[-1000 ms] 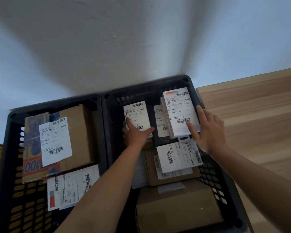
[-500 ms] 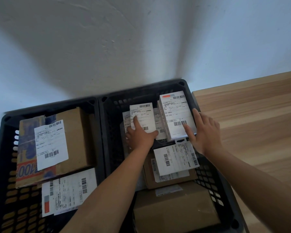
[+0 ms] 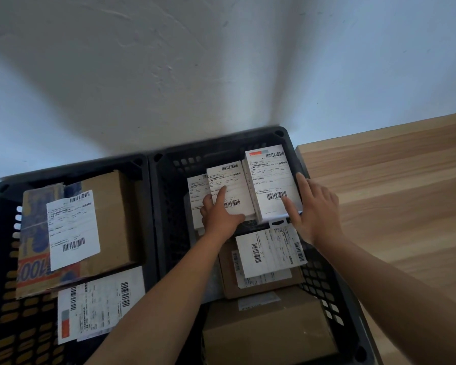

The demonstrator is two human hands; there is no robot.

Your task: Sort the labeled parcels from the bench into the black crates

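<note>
**Parcels crowding the right crate's far end**

Crates sit side by side; I take the right black crate (image 3: 334, 280) as my landmark. To its left, the left black crate (image 3: 8, 299) holds a large brown carton (image 3: 111, 222) and a flat labeled parcel (image 3: 100, 309). Inside the landmark's far end, my left hand (image 3: 220, 219) grips a white labeled box (image 3: 229, 188), forefinger laid along its label. Beside that, my right hand (image 3: 313, 212) steadies a taller white box (image 3: 273, 183), fingers nearly straight, thumb on the label. Both boxes look tilted, resting on the parcels beneath. I judge they could slide or topple once released, or wedge against each other. To the landmark's right, the wooden bench (image 3: 392, 193) shows no parcels.
</note>
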